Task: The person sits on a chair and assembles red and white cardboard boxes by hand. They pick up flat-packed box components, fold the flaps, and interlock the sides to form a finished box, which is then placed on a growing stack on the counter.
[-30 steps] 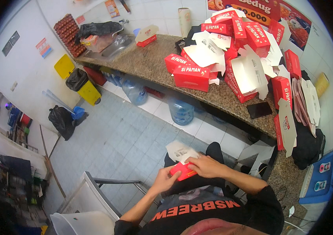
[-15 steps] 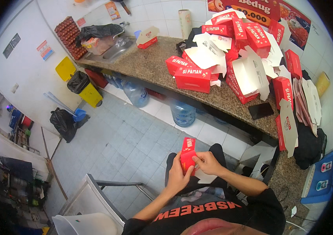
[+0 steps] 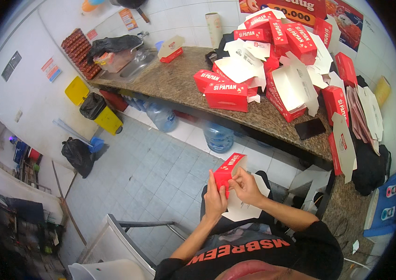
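A red cardboard food box with a white inside is held above my lap, its pale lid flap spread out toward my right side. My left hand wraps the box's near left side, fingers along the red wall. On the box's near end, my right hand pinches at the edge where the red panel meets the white inside. The fingertips of both hands nearly meet there. What lies right under the right fingertips is hidden.
Folded red boxes pile up on the granite counter ahead, beside a black phone. Flat box blanks lean at the right. Water jugs stand under the counter. A white bin and metal-edged table sit at lower left.
The box has turned and tilted so its white inside and wide lid flap now show. My right hand has shifted slightly along the box's near end, and my left hand still grips it.
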Demonstrator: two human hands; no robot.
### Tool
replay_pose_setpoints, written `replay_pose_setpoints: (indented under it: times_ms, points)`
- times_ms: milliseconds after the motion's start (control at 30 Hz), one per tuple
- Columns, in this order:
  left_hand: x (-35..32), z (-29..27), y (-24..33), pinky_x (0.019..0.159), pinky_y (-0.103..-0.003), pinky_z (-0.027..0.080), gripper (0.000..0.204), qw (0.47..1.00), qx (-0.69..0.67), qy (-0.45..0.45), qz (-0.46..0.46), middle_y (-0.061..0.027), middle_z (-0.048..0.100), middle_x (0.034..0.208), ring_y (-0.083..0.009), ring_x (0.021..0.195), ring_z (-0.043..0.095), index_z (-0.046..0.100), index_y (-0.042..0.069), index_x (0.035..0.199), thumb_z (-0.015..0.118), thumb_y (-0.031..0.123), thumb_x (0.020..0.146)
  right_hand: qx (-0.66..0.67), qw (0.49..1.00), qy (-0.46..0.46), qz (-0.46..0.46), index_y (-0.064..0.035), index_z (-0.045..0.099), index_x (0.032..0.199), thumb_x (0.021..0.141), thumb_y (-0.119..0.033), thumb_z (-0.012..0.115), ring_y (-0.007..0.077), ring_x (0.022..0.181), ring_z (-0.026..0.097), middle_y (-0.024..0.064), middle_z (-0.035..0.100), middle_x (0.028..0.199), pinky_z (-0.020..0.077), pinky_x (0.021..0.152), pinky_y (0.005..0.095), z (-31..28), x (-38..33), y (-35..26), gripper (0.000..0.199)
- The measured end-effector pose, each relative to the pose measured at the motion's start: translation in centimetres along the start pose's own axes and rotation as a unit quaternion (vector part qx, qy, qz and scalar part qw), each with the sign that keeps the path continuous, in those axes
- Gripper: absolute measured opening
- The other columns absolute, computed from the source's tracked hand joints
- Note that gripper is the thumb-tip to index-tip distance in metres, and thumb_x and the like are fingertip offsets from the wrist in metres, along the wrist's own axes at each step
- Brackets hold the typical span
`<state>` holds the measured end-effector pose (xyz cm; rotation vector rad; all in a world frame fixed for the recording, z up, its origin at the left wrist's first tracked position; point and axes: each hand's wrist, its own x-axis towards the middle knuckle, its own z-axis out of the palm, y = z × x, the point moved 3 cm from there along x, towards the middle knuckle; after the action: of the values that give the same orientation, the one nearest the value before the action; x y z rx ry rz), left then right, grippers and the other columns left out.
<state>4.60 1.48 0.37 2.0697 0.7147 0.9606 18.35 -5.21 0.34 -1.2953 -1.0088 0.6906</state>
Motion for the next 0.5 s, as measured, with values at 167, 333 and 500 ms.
replay_pose_setpoints:
  times_ms: [167,333,500]
  points:
    - [0.0,-0.1,0.1,0.083,-0.05,0.054,0.066,0.999,0.011,0.015,-0.037,-0.0397,0.051,0.132,-0.0522,0.107,0.062,0.02,-0.01,0.153,0.05,0.013,0.099,-0.107,0.991,-0.005,-0.084,0.0,0.054,0.096,0.093,-0.005,0.067,0.0127,0.07,0.067,0.0075,0.065,0.073,0.0551,0.064,0.0312,0.9,0.5,-1.7,0.013]
    - [1.1,-0.3,-0.1,0.088,-0.049,0.052,0.067,0.999,0.002,0.033,-0.027,-0.0388,0.05,0.135,-0.0522,0.111,0.06,0.017,-0.008,0.154,0.048,0.016,0.101,0.078,0.995,-0.06,0.01,-0.0001,0.057,0.095,0.093,-0.002,0.068,0.0116,0.089,0.065,0.0058,0.066,0.091,0.0549,0.082,0.0299,1.3,1.5,-0.4,0.011]
    - [2.0,-1.2,0.6,0.091,-0.046,0.051,0.075,0.985,-0.169,0.027,-0.014,-0.0268,0.05,0.143,-0.0393,0.123,0.057,0.011,-0.001,0.158,0.043,0.042,0.105,0.189,0.972,-0.099,0.093,0.0004,0.063,0.101,0.092,-0.002,0.068,0.0119,0.092,0.065,0.0043,0.065,0.095,0.0538,0.085,0.0295,0.9,3.0,-3.1,0.011]
